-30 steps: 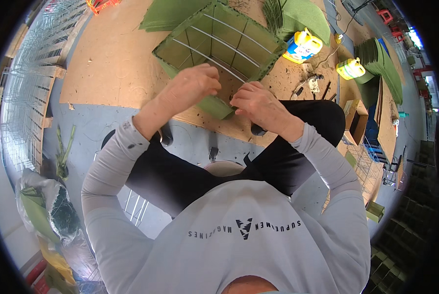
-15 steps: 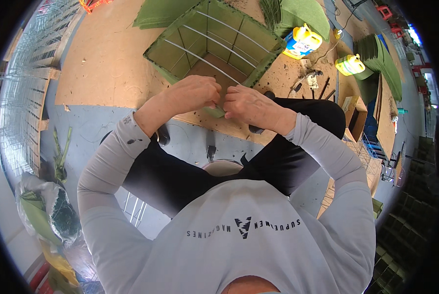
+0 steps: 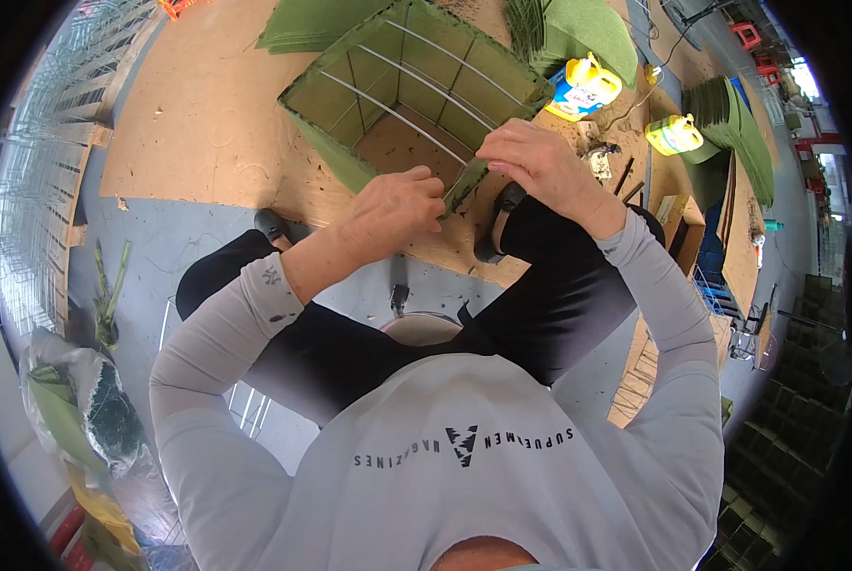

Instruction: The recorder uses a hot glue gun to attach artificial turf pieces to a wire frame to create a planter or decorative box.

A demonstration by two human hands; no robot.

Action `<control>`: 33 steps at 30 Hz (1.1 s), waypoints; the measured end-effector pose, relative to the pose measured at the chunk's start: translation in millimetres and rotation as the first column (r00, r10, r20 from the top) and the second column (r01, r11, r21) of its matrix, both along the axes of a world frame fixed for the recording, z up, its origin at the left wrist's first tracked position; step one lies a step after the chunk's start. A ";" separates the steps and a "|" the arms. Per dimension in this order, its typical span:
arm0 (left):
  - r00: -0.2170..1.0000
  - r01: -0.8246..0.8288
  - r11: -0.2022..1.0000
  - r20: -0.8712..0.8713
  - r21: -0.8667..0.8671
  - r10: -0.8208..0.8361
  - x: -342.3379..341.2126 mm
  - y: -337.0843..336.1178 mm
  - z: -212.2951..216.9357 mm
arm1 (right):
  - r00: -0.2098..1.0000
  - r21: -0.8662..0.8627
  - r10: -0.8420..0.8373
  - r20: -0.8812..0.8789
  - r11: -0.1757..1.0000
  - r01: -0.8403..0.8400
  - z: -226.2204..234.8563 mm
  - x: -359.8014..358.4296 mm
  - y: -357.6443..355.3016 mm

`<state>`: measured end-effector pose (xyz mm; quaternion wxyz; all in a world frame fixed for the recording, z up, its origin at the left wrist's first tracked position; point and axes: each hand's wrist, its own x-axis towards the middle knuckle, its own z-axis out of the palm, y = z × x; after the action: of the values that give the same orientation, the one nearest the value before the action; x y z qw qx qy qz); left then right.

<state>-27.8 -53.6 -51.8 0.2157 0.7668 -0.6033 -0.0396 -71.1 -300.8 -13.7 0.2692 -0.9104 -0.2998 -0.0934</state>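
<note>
Though partly hidden, box [image 3: 376, 81] apparently touches right hand [image 3: 545, 169].

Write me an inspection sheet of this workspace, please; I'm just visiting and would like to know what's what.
Surface: brown board, scattered with dark crumbs, mostly on its right side.
Job's things: green box, open side up, white rods across it.
Clutter: two yellow jugs and dark sticks, right of the box.
Hands: left hand at the box's near edge, right hand by its right corner; grip of either cannot be told.
Cables: thin cord near the jugs; its full run is unclear.
Surroundings: green sheets beyond the box, wire racks and plastic bag at left, red stools far right.
</note>
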 end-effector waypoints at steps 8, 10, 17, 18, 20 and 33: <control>0.999 0.018 1.000 0.033 0.022 -0.019 2.6 -4.0 -4.3 | 0.970 -0.271 0.238 0.047 0.938 -0.217 -26.1 -4.8 18.8; 0.998 0.052 0.998 0.045 0.033 -0.053 8.2 -3.0 0.8 | 0.960 -0.331 0.264 0.093 0.917 -0.220 -28.8 -2.0 24.3; 0.995 0.012 0.987 -0.102 0.161 0.004 16.5 27.5 15.0 | 0.923 -0.402 0.360 0.133 0.871 -0.282 -42.1 12.0 56.6; 0.991 -0.046 0.985 -0.115 0.167 0.066 13.1 30.7 14.8 | 0.926 -0.392 0.354 0.129 0.876 -0.281 -42.0 13.4 56.9; 0.984 -0.114 0.987 -0.121 0.110 0.127 1.2 28.8 16.8 | 0.925 -0.381 0.356 0.129 0.879 -0.286 -42.5 15.9 55.9; 0.927 -0.374 0.927 -0.030 0.005 0.374 -27.8 15.2 0.8 | 0.933 -0.244 0.336 0.132 0.923 -0.298 -41.7 9.4 51.9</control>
<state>-55.6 -38.3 -51.0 0.2287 0.8670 -0.4426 -0.0093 -61.7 -248.9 -55.4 0.1515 -0.8624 -0.4740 -0.0926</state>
